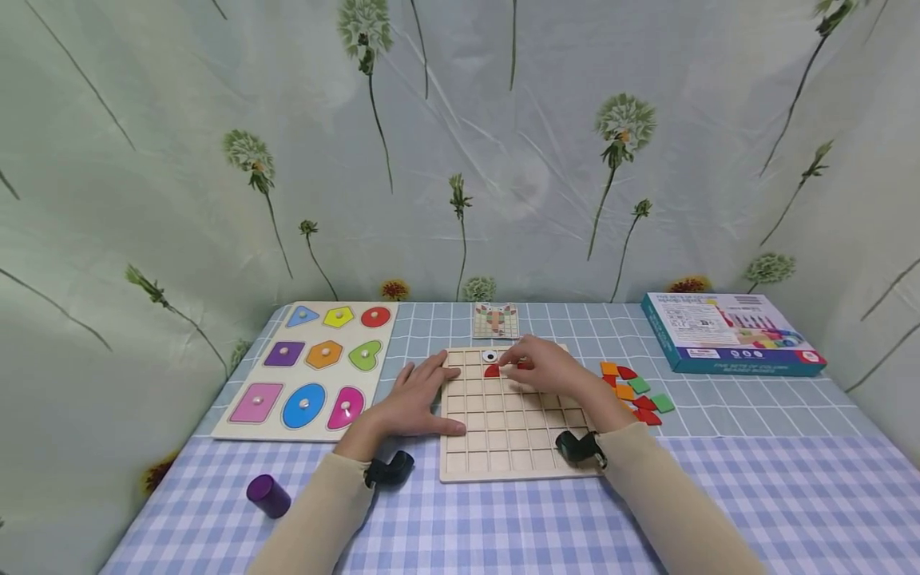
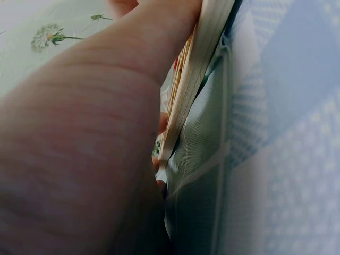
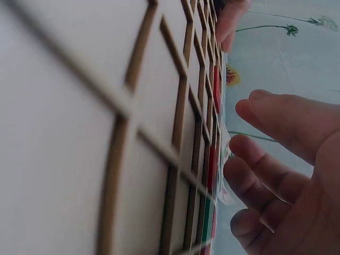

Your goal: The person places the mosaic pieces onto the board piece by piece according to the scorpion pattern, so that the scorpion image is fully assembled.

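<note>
A wooden grid board [image 1: 476,461] lies in the middle of the table. On its far rows sit an eye tile [image 1: 489,356] and a red curved tile [image 1: 492,371], with more red beside the right fingers. My left hand [image 1: 413,403] rests on the board's left edge, fingers spread, thumb along the near part. My right hand [image 1: 549,369] hovers over the far rows. In the right wrist view its thumb and bent fingers [image 3: 249,180] stand apart, with nothing seen between them. A red tile [image 3: 216,90] and a green tile [image 3: 206,220] show low in the grid there.
A picture card [image 1: 495,321] stands behind the board. Loose red, orange and green tiles [image 1: 638,385] lie to the right, near a boxed set [image 1: 743,363]. On the left are a knobbed shape puzzle [image 1: 296,375] and a purple cylinder [image 1: 268,496].
</note>
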A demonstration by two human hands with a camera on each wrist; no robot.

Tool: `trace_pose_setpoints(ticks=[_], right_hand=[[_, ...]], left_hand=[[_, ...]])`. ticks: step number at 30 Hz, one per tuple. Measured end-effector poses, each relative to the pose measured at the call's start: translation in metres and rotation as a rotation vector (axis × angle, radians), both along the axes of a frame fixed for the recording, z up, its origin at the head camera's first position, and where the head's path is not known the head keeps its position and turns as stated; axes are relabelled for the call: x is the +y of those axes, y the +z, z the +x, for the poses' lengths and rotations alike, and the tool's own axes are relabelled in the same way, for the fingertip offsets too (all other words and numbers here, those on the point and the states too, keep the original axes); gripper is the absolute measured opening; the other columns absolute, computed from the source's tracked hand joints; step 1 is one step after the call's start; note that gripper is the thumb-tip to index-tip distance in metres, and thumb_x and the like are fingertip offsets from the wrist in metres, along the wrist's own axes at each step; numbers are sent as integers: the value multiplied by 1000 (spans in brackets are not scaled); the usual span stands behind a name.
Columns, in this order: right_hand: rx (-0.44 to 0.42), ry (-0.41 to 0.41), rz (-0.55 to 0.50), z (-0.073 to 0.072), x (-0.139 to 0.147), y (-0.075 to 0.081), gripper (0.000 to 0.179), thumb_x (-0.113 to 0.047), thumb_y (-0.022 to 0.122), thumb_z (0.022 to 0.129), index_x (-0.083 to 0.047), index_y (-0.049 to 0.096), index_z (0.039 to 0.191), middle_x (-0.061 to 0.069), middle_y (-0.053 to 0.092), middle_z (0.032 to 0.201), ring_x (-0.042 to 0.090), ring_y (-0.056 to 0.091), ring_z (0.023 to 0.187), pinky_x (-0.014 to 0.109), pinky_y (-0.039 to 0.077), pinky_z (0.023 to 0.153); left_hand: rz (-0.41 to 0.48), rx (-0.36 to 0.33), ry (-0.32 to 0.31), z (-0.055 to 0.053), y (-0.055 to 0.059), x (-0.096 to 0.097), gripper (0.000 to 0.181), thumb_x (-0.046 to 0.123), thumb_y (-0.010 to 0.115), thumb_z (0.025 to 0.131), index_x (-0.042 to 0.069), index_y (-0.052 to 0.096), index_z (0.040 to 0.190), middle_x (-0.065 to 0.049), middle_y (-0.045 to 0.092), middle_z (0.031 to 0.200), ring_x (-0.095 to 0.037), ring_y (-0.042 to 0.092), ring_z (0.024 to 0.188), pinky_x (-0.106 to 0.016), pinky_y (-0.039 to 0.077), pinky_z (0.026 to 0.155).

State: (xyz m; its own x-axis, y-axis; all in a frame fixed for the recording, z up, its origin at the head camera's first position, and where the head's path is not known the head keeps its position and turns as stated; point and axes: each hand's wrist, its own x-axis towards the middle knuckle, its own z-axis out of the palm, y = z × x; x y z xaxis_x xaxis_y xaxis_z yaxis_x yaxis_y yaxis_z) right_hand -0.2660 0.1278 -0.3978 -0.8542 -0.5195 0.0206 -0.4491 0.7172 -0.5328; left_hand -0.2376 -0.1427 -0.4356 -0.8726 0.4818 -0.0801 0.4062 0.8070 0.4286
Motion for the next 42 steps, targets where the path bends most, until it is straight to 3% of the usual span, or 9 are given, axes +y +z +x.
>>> trace_pose_setpoints(ticks=[5, 12, 20, 28, 42], right_hand=[[-13, -44, 13, 9, 11, 0, 21, -20, 69, 94, -15, 72, 114, 5, 62, 105, 16, 53, 81, 30, 48, 73], [-2, -79, 69, 18, 25, 3, 26, -22, 70, 93, -14, 70, 119, 5, 62, 109, 15, 56, 82, 29, 49, 72], [8, -112, 65, 26, 47, 6, 31, -21, 71, 93, -12, 68, 122, 10, 62, 117, 17, 58, 87, 30, 52, 73], [-54, -187, 48, 25, 74, 7, 35, -20, 71, 92, -13, 65, 126, 11, 61, 119, 21, 56, 92, 25, 52, 68], [-101, -170, 64, 22, 116, 14, 41, -16, 74, 89, -12, 64, 128, 13, 62, 114, 25, 57, 99, 34, 58, 80]], left_hand=[[-1, -3, 1, 0, 0, 0, 98, 65, 75, 75, 20, 38, 153, -5, 12, 170, -25, 11, 157, -58, 2, 126], [15, -2, -7, 0, 1, 0, 97, 64, 76, 75, 19, 39, 153, -7, 12, 170, -27, 12, 157, -59, 3, 126], [-4, 0, 1, -1, -1, 0, 97, 65, 75, 75, 21, 38, 153, -4, 11, 170, -24, 11, 157, -57, 2, 126], [-1, 10, 5, -1, -3, 0, 98, 65, 75, 75, 21, 38, 153, -4, 11, 170, -24, 11, 157, -57, 2, 127], [0, 7, 2, -2, -3, -1, 98, 66, 75, 75, 20, 38, 153, -4, 11, 170, -25, 11, 157, -56, 2, 127]])
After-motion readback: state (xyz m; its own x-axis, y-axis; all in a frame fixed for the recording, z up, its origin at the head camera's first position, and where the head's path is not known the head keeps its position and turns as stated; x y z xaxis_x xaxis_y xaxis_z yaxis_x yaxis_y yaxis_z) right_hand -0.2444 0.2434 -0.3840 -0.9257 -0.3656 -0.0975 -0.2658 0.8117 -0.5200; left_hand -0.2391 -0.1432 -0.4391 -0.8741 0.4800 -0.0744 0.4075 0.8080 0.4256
